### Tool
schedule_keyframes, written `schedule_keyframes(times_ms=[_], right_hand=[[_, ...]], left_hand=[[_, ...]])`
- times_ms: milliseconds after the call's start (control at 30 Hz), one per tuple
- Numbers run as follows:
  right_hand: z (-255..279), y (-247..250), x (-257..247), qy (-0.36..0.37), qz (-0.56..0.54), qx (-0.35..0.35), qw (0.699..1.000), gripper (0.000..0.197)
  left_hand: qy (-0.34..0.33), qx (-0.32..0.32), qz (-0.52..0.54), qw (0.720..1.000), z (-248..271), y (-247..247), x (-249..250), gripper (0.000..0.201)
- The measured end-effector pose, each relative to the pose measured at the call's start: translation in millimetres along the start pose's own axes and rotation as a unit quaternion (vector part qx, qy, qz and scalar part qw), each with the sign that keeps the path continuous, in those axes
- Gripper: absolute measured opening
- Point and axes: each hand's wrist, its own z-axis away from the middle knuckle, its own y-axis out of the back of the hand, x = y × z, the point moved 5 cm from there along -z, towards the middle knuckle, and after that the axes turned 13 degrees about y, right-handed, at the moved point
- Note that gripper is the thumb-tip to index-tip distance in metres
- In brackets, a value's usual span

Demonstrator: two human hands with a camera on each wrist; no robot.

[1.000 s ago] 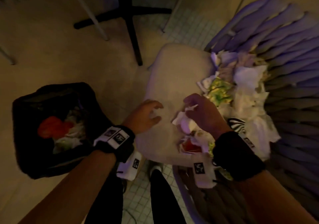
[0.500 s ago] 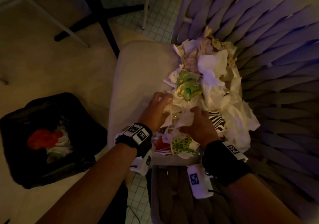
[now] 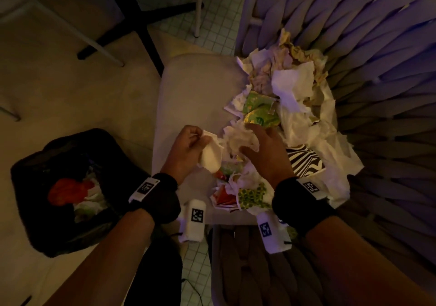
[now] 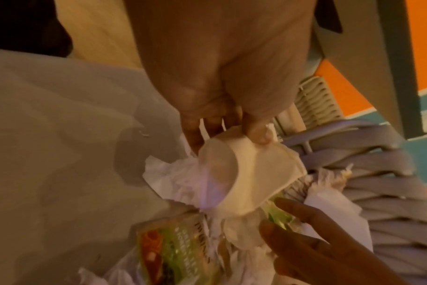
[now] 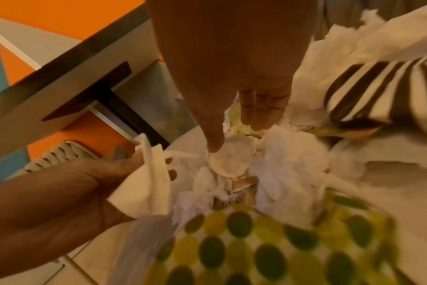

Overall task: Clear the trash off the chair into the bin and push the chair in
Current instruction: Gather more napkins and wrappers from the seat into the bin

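The beige chair seat (image 3: pixel 193 93) with a woven purple back (image 3: pixel 354 46) carries a trash pile (image 3: pixel 295 98) of crumpled tissues, a green wrapper (image 3: pixel 259 114), a zebra-striped paper (image 3: pixel 304 162) and a green-dotted napkin (image 3: pixel 252 195). My left hand (image 3: pixel 198 138) pinches a crushed white paper cup (image 3: pixel 211 157) at the pile's left edge; the wrist view shows the left hand (image 4: pixel 232 135) with thumb and fingers on the cup (image 4: pixel 244 173). My right hand (image 3: pixel 250 138) rests on a tissue wad, and the right hand (image 5: pixel 239 135) has straight fingers, thumb touching a clear lid (image 5: pixel 232 158). The black bin (image 3: pixel 30 176) stands left.
The bin holds a red item (image 3: pixel 68 191) and white paper. A black table pedestal (image 3: pixel 141 27) and thin white legs (image 3: pixel 101 46) stand on the floor beyond the seat. More woven straps (image 3: pixel 247 270) lie near my right forearm.
My left hand went from reaching into the pile to pinching the white cup and drawing it left. My right hand slid further up the pile. The head view tilted slightly.
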Motion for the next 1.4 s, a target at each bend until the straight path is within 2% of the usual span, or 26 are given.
schedule_keyframes(times_ms=[100, 167, 267, 367, 400, 467, 533, 567, 667, 800, 900, 967, 1000, 1100, 1133, 1233, 1300, 1400], right_hand=[[-18.6, -11.8, -4.5, -0.002, 0.045, -0.048, 0.998, 0.044], [-26.2, -14.5, -5.0, -0.008, 0.053, -0.059, 0.997, 0.034], [-31.0, -3.2, -8.6, -0.001, 0.021, -0.017, 1.0, 0.026], [-28.2, 18.6, -16.8, 0.025, -0.051, 0.055, 0.997, 0.022], [-26.0, 26.2, -18.9, 0.028, -0.074, 0.071, 0.994, 0.02], [-21.2, 38.3, -20.3, 0.012, -0.121, 0.083, 0.989, 0.018], [-18.5, 45.9, -15.6, -0.01, -0.147, 0.086, 0.985, 0.017], [-17.6, 48.5, -12.7, -0.017, -0.151, 0.088, 0.984, 0.018], [-14.8, 57.0, -5.2, -0.034, -0.158, 0.103, 0.982, 0.018], [-7.4, 66.9, 1.9, -0.028, -0.183, 0.132, 0.974, 0.025], [-0.9, 71.4, 5.6, -0.033, -0.201, 0.152, 0.967, 0.023], [3.2, 72.9, 7.5, -0.038, -0.21, 0.166, 0.963, 0.018], [5.0, 73.5, 8.3, -0.041, -0.219, 0.172, 0.96, 0.019], [8.0, 73.8, 11.2, -0.042, -0.243, 0.18, 0.952, 0.026], [8.6, 73.6, 12.5, -0.043, -0.248, 0.179, 0.951, 0.024], [10.7, 72.8, 14.7, -0.044, -0.249, 0.172, 0.952, 0.016], [12.3, 72.8, 16.0, -0.046, -0.254, 0.17, 0.951, 0.013], [13.5, 71.8, 18.1, -0.05, -0.263, 0.167, 0.949, 0.016]], left_hand=[[0.016, 0.011, 0.033, 0.999, -0.5, 12.5, -6.1, 0.012], [0.03, 0.015, 0.058, 0.998, 0.6, 23.8, -9.1, 0.024], [0.037, 0.042, 0.061, 0.997, 1.0, 39.9, -12.1, 0.036], [0.077, 0.093, 0.047, 0.992, -0.8, 43.6, -16.8, 0.018], [0.083, 0.096, 0.026, 0.992, -1.3, 40.9, -17.3, 0.015], [0.061, 0.094, -0.085, 0.99, -3.6, 32.3, -17.0, 0.02], [0.031, 0.096, -0.207, 0.973, -9.1, 23.0, -19.8, 0.026], [0.027, 0.09, -0.232, 0.968, -11.2, 18.6, -22.0, 0.028], [0.027, 0.08, -0.232, 0.969, -12.8, 10.2, -25.2, 0.025], [-0.04, 0.087, -0.254, 0.963, -3.3, 1.7, -13.8, 0.019], [-0.061, 0.075, -0.313, 0.945, 1.5, -5.7, -8.6, 0.036], [-0.076, 0.064, -0.343, 0.934, 2.6, -10.8, -7.6, 0.038], [-0.069, 0.056, -0.362, 0.928, 2.1, -13.0, -8.6, 0.038], [-0.023, 0.011, -0.415, 0.909, -2.3, -17.3, -17.1, 0.056], [-0.018, 0.002, -0.432, 0.902, -2.6, -18.5, -19.0, 0.054], [-0.044, 0.002, -0.45, 0.892, -3.8, -18.7, -21.1, 0.028], [-0.044, 0.023, -0.426, 0.903, -6.6, -14.6, -18.6, 0.018], [-0.015, 0.047, -0.326, 0.944, -6.4, -5.4, -10.5, 0.011]])
